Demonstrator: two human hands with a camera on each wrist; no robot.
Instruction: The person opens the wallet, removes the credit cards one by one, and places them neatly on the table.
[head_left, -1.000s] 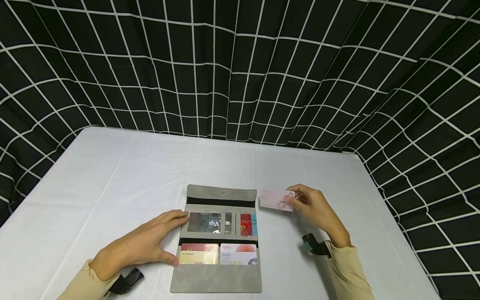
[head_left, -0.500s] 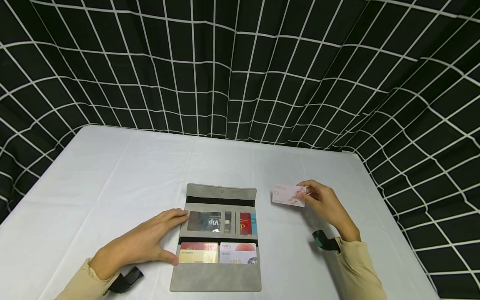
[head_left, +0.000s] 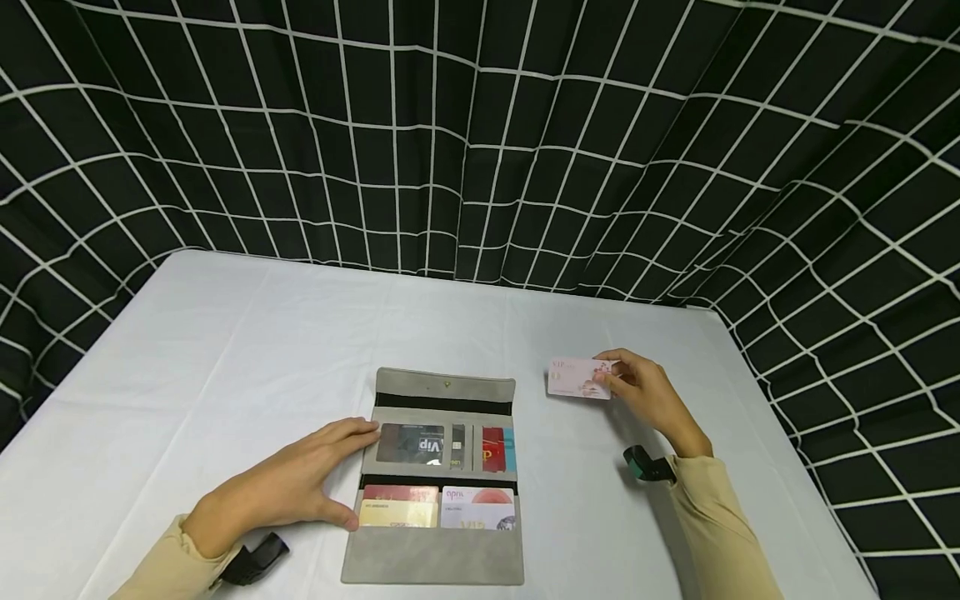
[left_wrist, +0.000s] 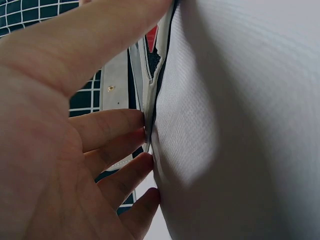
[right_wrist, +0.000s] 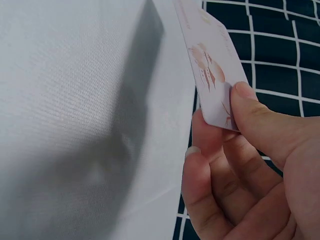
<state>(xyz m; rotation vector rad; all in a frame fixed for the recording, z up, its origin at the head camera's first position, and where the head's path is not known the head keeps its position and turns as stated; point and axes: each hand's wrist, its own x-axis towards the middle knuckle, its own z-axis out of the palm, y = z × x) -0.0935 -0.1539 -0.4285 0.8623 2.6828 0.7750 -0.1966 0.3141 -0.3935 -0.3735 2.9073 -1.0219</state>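
A grey wallet (head_left: 432,557) lies unfolded on the white table, several cards tucked in its slots. Along its left edge rests my left hand (head_left: 288,483), fingers fairly straight and touching the rim; the left wrist view shows the fingertips (left_wrist: 145,162) against the wallet's side. To the right of the wallet, my right hand (head_left: 645,392) pinches a pink VIP card (head_left: 573,379) by its right end, held above the cloth. In the right wrist view the thumb (right_wrist: 245,92) presses on the card's printed face, with fingers behind it.
White cloth covers the table (head_left: 300,325). A black curtain with a white grid (head_left: 420,150) hangs behind and along the sides. Black wrist cameras (head_left: 257,560) sit on both wrists, the left one close to the cloth.
My right hand has carried the pink card to the right and slightly away from the wallet. The left hand has stayed at the wallet's left edge.
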